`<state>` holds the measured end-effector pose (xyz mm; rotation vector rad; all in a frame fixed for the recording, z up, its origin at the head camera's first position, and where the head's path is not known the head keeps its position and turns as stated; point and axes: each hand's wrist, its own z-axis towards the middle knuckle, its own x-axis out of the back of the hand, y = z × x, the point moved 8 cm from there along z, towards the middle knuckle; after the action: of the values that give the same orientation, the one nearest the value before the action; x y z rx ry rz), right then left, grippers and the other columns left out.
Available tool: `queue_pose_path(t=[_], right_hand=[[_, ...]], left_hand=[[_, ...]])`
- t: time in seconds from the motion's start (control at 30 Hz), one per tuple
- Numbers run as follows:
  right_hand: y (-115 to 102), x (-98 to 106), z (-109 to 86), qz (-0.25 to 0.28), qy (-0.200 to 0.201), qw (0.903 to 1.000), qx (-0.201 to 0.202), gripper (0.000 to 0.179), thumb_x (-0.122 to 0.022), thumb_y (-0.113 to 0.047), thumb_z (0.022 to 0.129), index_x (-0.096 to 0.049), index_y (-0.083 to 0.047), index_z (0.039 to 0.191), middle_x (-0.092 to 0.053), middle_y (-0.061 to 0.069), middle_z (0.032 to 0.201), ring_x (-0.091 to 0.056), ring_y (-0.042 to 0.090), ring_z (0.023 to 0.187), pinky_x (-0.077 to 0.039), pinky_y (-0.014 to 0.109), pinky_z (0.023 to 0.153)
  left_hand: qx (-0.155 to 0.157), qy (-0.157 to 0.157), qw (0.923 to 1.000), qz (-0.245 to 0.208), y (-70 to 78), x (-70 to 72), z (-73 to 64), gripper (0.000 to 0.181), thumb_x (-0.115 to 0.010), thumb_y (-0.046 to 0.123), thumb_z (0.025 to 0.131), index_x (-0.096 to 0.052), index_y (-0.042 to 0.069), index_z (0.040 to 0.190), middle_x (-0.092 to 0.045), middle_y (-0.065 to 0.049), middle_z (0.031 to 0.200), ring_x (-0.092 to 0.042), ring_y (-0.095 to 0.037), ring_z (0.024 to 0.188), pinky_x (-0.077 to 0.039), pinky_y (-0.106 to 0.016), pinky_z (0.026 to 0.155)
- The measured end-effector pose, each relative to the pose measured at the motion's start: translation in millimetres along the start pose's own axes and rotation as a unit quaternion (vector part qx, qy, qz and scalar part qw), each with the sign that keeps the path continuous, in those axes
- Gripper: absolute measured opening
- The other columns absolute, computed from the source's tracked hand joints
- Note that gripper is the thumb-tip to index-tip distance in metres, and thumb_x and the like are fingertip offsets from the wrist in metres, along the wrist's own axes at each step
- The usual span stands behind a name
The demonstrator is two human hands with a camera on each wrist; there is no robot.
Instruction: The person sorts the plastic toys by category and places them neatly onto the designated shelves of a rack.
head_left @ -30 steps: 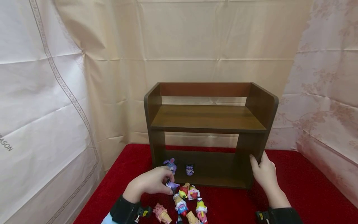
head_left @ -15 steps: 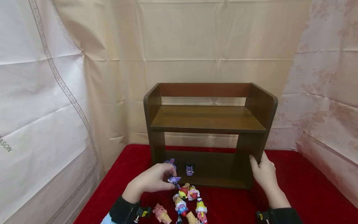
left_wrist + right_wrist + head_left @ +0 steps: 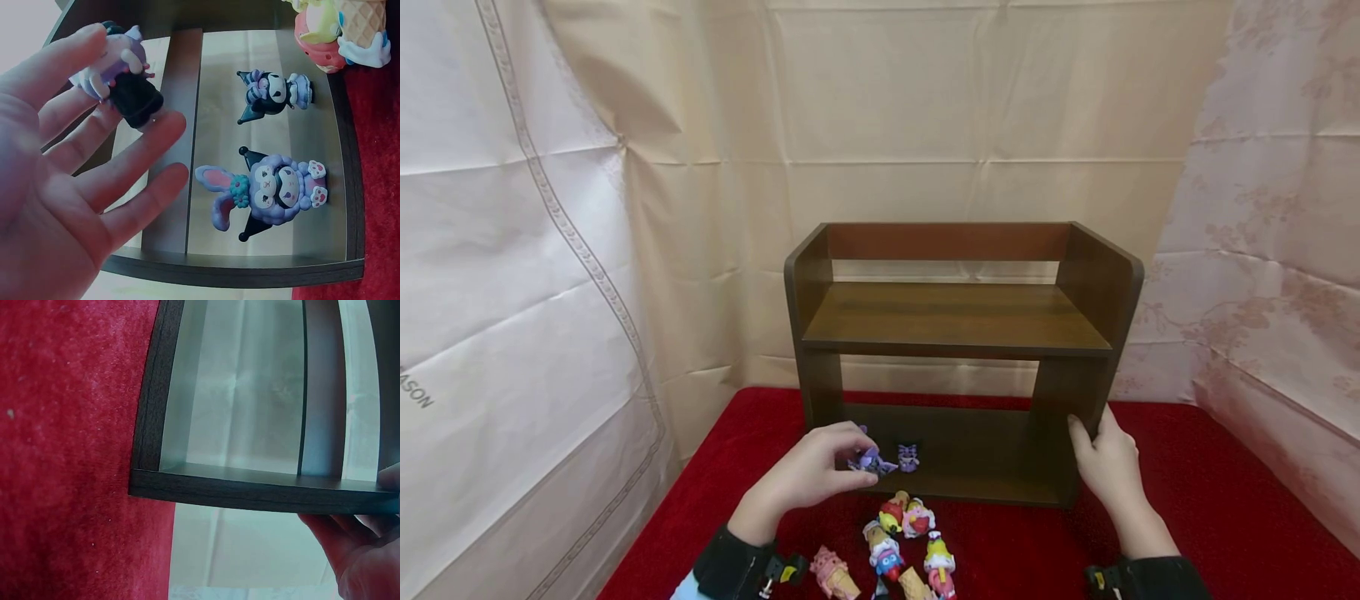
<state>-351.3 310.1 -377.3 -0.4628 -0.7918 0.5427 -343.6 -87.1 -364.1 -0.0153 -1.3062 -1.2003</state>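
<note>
In the head view my left hand [image 3: 808, 468] pinches a small purple figurine [image 3: 874, 462] at the left front of the shelf's lower level. The left wrist view shows that this toy has a black lower body, held between thumb and fingers. Two figurines stand on the lower board: a rabbit-eared purple one [image 3: 275, 187], partly hidden behind my hand in the head view, and a smaller striped one [image 3: 907, 457]. My right hand [image 3: 1108, 462] grips the right side panel of the brown wooden shelf [image 3: 955, 342], thumb inside and fingers outside.
Several ice-cream-cone figurines lie before the shelf on the red cloth [image 3: 1000, 550], among them a pink-topped cone [image 3: 833, 573] and a yellow-and-pink one [image 3: 940, 562]. Beige fabric [image 3: 880, 108] hangs behind, and a white sheet [image 3: 512, 333] at the left.
My left hand has lifted the purple figurine from beside the pile and carried it forward and slightly right, over the lower shelf board. The right hand keeps its grip on the panel.
</note>
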Motion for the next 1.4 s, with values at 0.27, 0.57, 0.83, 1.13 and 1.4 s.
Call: queue_pose_path(t=[0.27,0.57,0.83,1.13,1.4], right_hand=[[0.6,-0.5,-0.3,-0.001,0.001,1.0000,-0.002,0.032,-0.056,-0.017,0.103,-0.053,0.003,0.127,-0.067,0.035,0.109,-0.066,0.052,0.092,-0.053,0.064,0.069],[0.8,-1.1,0.2,-0.001,0.001,1.0000,-0.003,0.031,-0.056,-0.017,0.103,-0.053,0.003,0.126,-0.067,0.035,0.108,-0.066,0.053,0.091,-0.053,0.065,0.070],[0.4,-1.2,0.6,-0.001,0.002,1.0000,0.001,0.030,-0.057,-0.017,0.103,-0.053,0.003,0.125,-0.067,0.034,0.108,-0.066,0.052,0.090,-0.053,0.063,0.069],[2.5,0.0,-0.9,-0.002,0.010,0.9999,0.002,0.030,-0.056,-0.017,0.103,-0.053,0.003,0.124,-0.066,0.035,0.106,-0.066,0.053,0.090,-0.052,0.065,0.069],[1.5,-0.7,0.1,0.000,0.010,0.9999,0.002,0.030,-0.056,-0.017,0.103,-0.053,0.004,0.124,-0.066,0.035,0.106,-0.066,0.053,0.089,-0.052,0.065,0.069]], left_hand=[[0.005,0.016,0.9994,-0.031,1.4,2.0,0.6,0.020,-0.080,0.035,0.089,-0.071,0.025,0.104,-0.066,0.009,0.092,-0.063,-0.010,0.071,-0.057,-0.028,0.063],[0.030,0.009,0.9976,-0.062,-3.8,-2.2,1.2,0.019,-0.075,0.036,0.094,-0.069,0.021,0.105,-0.071,0.003,0.088,-0.067,-0.021,0.071,-0.057,-0.030,0.061],[0.034,0.037,0.9973,-0.054,-1.1,1.4,1.1,0.019,-0.075,0.037,0.094,-0.071,0.022,0.105,-0.070,0.008,0.085,-0.062,-0.019,0.068,-0.055,-0.029,0.059],[0.045,0.068,0.9958,-0.042,-2.5,3.8,3.9,0.021,-0.078,0.035,0.092,-0.071,0.018,0.101,-0.067,0.007,0.077,-0.056,-0.011,0.067,-0.051,-0.027,0.056],[0.048,0.073,0.9938,-0.069,-2.4,4.0,3.6,0.026,-0.081,0.029,0.090,-0.069,0.014,0.108,-0.070,0.008,0.085,-0.064,-0.013,0.072,-0.056,-0.029,0.061]])
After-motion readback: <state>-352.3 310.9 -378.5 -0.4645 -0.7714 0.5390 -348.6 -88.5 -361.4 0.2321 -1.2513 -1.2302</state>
